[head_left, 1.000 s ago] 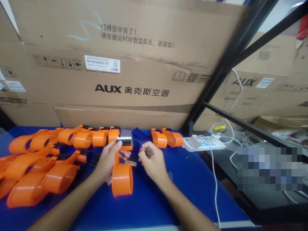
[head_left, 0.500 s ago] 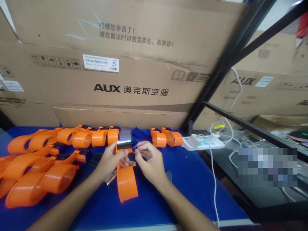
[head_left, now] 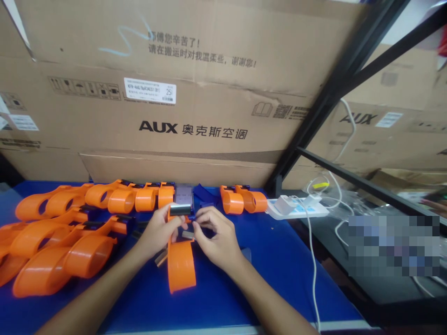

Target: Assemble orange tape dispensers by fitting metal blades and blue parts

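Apparently unfinished, an orange holder (head_left: 182,270) sits in the closed grip of the left hand (head_left: 161,232) at lower centre while the right hand (head_left: 217,235) pinches a small blue part (head_left: 191,218) at its edge, assembled-looking blue-ended holders (head_left: 88,257) lining the bench (head_left: 286,274) at frame left.

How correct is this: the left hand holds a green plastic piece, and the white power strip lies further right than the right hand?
The colour is wrong: in the head view, the left hand holds an orange plastic piece. The white power strip is as stated.
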Tool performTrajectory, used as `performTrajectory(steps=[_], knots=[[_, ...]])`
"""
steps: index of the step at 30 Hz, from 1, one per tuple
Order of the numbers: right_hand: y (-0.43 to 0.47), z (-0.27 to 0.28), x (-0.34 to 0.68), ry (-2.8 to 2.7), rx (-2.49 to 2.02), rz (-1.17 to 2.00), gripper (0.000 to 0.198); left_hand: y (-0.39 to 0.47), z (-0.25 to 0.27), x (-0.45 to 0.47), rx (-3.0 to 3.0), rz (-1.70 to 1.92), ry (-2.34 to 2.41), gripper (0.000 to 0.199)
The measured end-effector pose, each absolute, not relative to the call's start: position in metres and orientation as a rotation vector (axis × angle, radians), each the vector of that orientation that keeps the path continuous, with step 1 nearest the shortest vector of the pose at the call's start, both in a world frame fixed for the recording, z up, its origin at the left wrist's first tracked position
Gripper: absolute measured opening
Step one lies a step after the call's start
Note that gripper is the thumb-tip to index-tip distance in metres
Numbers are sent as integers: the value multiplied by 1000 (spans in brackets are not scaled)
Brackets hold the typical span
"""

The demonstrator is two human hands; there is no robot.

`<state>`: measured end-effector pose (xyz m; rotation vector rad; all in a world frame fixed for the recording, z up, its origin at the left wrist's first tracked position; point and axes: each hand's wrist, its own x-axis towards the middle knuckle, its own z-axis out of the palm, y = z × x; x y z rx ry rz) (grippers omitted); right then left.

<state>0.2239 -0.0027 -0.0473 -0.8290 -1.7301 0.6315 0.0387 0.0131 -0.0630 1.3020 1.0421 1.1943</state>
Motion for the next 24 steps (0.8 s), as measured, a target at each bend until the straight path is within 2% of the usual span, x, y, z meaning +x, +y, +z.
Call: performTrajectory(steps=[16,24], knots=[[-3,-43,229,-1838,-818,507,8,11,-65,41,1209,1195,959,14],[-2,-43,227,-1765,-801,554,7,8,-63,44,1144,1223,926,13]])
